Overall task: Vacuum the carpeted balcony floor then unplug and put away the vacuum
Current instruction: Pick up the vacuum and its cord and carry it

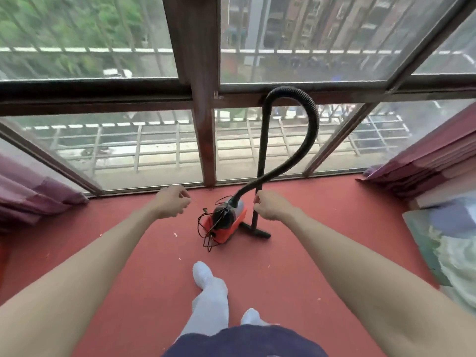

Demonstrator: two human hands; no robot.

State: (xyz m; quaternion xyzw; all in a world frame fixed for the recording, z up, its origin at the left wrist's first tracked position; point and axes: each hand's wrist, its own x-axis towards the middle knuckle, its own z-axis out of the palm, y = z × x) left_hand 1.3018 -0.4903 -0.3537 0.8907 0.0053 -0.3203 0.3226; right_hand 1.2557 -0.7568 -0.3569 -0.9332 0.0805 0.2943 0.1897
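No brand, label or writing is showing legibly on any item. The vacuum (226,222), an orange and black canister, is sitting on the red carpet (322,243) near the foot of the window frame (203,140), roughly centre of the floor strip. Its black ribbed hose (310,130) is rising from the top of the canister, looping high in front of the glass and joining the rigid black wand (262,150), which is standing almost upright with its floor nozzle (257,231) resting on the carpet just right of the canister. A thin dark cord (206,228) is lying bundled loosely against the canister's left side; its plug end is too small to make out with certainty. The right hand (270,207) is gripping the lower part of the wand, fingers curled round it. The left hand (172,202) is hovering apart from the vacuum, fingers loosely curled and holding nothing. Small pale specks are lying scattered on the carpet. Purple curtains (33,191) are bunching at both sides, cut off by the frame edges. A patterned fabric item (448,248) at right is only partly in view and hard to identify. White-socked feet (206,276) are standing on the carpet below. The outside view is blurred.
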